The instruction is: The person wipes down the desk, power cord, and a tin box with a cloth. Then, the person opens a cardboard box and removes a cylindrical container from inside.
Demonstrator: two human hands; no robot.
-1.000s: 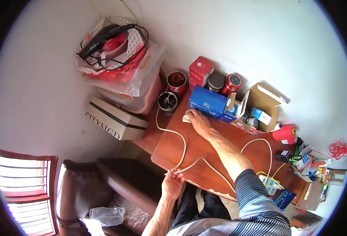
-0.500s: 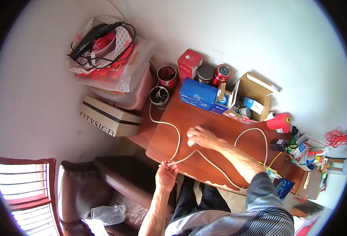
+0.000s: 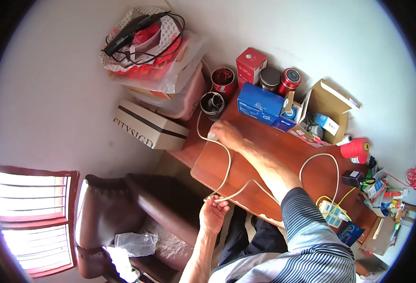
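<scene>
My left hand (image 3: pixel 213 214), at the near left edge of the wooden desk (image 3: pixel 217 153), pinches a cream-coloured cable (image 3: pixel 228 162) where it bends. From there one length curves up the desk to the open tin with dark contents (image 3: pixel 212 104); the other crosses to the right, partly behind my right forearm. My right hand (image 3: pixel 226 136) is low over the far left part of the desk, beside the cable and just below that tin. Its fingers are curled, with a small whitish thing showing at the fingertips, too blurred to name.
Along the wall stand a red box (image 3: pixel 251 66), a blue box (image 3: pixel 259 104) and an open cardboard box (image 3: pixel 330 111). Red thread (image 3: pixel 356 148) and a power strip (image 3: pixel 333 214) are on the right. A CITYSIGN box (image 3: pixel 151 125) and an armchair (image 3: pixel 109 207) are left.
My right hand has moved left and away from me across the desk, towards the tins. My left hand still pinches the cable. The whole view has shifted, as the head turned.
</scene>
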